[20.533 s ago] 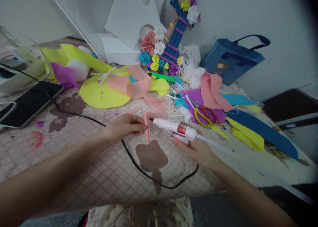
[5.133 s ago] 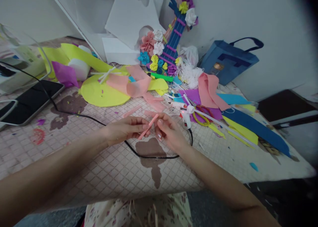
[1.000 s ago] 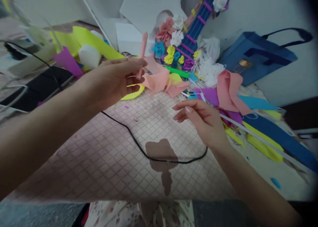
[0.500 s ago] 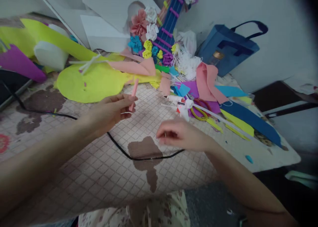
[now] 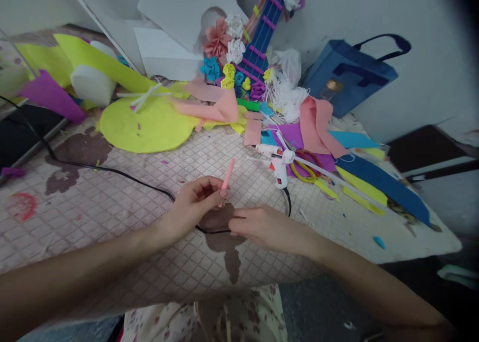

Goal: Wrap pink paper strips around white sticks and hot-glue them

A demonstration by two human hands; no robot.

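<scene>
My left hand [image 5: 194,205] pinches the lower end of a thin rolled pink foam strip [image 5: 227,173], which points up and away from me. My right hand [image 5: 264,227] lies just to its right on the table, fingers curled toward the left hand's fingertips; whether it holds anything is hidden. A white hot glue gun [image 5: 276,158] lies on the table just beyond both hands, and its black cord [image 5: 112,171] runs under my hands and off to the left.
Foam sheets in yellow [image 5: 145,125], pink [image 5: 316,125], purple and blue [image 5: 385,187] crowd the far side. Scissors with yellow and red handles [image 5: 305,170] lie by the glue gun. A foam guitar with flowers [image 5: 247,58], white boards, a blue bag [image 5: 352,75] and a tablet [image 5: 22,140] stand around.
My left hand has lowered the pink strip toward the table and nearer to me. My right hand has moved in beside it.
</scene>
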